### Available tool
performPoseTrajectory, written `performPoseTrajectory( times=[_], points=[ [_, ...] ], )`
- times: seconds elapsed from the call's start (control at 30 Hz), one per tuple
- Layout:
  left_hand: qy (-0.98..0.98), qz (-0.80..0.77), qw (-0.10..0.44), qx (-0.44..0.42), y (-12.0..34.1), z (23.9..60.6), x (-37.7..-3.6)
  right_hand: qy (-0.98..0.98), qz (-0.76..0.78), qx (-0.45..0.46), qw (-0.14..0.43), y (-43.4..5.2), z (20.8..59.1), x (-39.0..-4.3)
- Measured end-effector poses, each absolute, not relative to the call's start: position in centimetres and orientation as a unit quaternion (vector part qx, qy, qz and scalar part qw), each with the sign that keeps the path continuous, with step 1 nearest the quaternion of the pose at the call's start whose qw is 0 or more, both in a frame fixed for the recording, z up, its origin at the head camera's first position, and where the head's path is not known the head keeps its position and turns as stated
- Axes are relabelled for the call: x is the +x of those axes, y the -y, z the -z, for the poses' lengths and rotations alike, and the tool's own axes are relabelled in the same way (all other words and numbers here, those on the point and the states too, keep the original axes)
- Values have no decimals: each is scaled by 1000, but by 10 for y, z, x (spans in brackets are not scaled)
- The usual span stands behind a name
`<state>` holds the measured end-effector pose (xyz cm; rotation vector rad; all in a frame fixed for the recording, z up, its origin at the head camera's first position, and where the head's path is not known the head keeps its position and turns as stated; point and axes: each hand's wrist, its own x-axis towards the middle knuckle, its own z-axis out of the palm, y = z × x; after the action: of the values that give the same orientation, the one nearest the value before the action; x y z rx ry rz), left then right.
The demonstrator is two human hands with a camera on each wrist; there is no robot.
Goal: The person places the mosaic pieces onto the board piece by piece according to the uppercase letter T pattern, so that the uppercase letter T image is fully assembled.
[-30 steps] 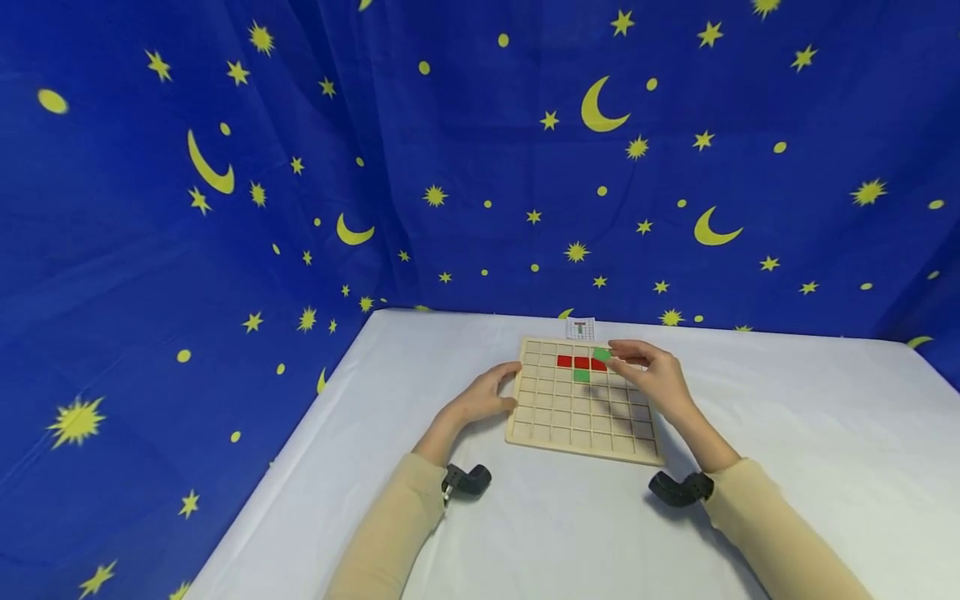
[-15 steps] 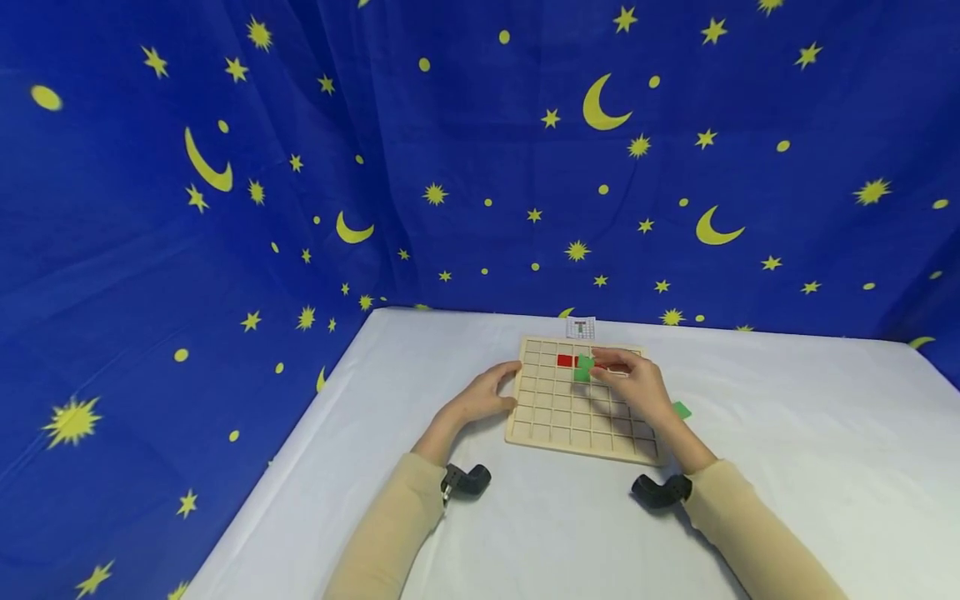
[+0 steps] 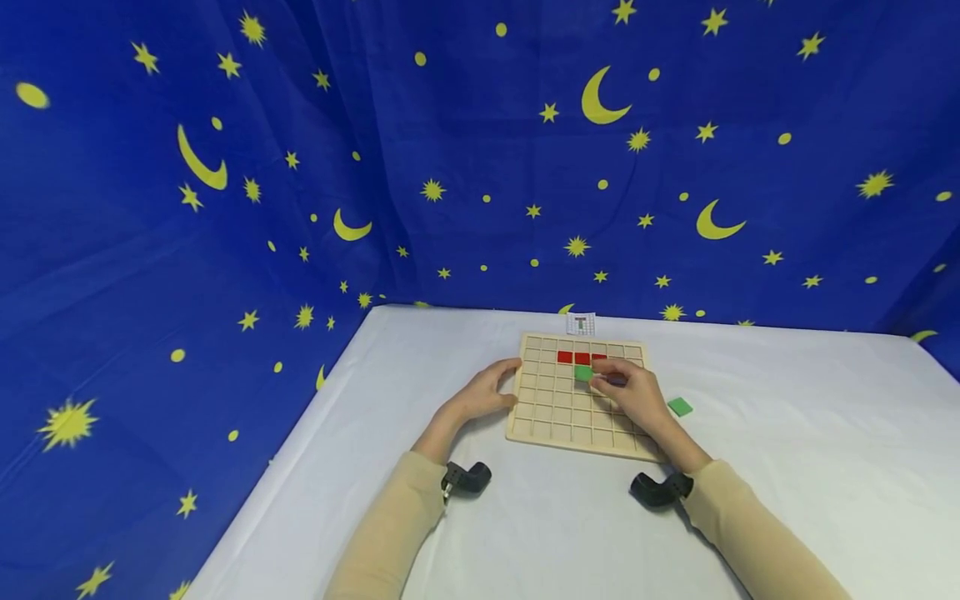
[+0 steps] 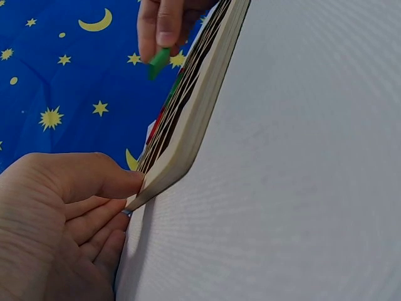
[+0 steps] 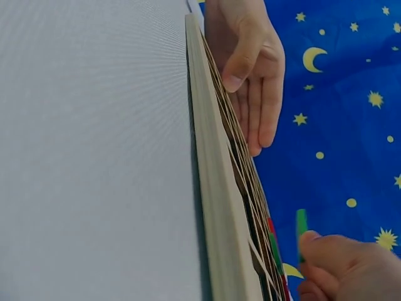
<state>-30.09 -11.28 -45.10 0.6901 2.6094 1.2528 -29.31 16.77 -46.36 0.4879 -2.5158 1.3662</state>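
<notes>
My right hand (image 3: 636, 396) pinches a green square tile (image 5: 302, 229) between thumb and fingers. In the head view this tile covers the middle of the wooden grid board (image 3: 547, 407); both wrist views show it raised above the board. Another green tile (image 5: 276, 252) lies in the grid. Red tiles (image 3: 582, 358) form a row near the board's far side, the rightmost partly behind my fingers. My left hand (image 3: 480, 396) rests at the board's left edge, thumb and fingertips touching it, fingers fairly straight.
A loose green tile (image 3: 680, 407) lies on the white table (image 3: 570, 533) right of the board. Beyond the board's far edge lies a small printed grid card (image 3: 581, 324). A blue curtain (image 3: 480, 150) with stars and moons hangs behind.
My right hand has moved left and slightly toward me with the green tile, from over the right red tile to below the red row. The loose tile has come into view. Left hand unchanged.
</notes>
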Motion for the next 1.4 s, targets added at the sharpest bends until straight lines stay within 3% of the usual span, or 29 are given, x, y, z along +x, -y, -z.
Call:
performPoseTrajectory(
  times=[1.4],
  points=[
    [-868,-428,76,240,114,454,-303,879,-364,249,178,-167,471,-293]
  ],
)
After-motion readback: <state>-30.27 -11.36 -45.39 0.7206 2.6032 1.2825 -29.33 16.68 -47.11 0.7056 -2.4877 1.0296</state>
